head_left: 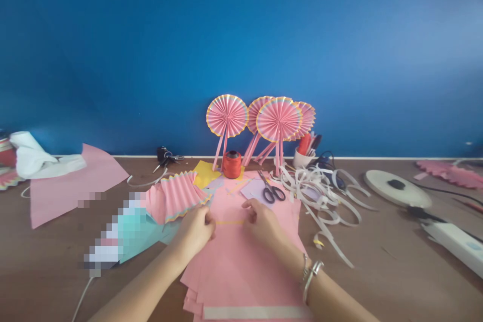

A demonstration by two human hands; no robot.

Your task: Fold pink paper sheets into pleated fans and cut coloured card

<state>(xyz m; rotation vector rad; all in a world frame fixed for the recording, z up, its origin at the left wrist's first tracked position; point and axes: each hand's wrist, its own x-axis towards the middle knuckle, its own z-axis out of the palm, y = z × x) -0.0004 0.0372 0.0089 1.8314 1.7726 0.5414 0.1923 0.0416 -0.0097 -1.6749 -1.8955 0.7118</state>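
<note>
Both of my hands are over a stack of pink paper at the middle of the brown table. My left hand curls its fingers on the top sheet, and my right hand pinches the same sheet a little further right. A thin yellow-edged line runs between them. Just beyond my left hand lies a pleated pink paper strip with rainbow edging. Black-handled scissors lie beyond my right hand on a lilac sheet.
Several pleated paper fans on sticks lean on the blue wall behind a red thread spool. White paper strips lie right, beside a pen cup. A white power strip sits far right; teal paper lies left.
</note>
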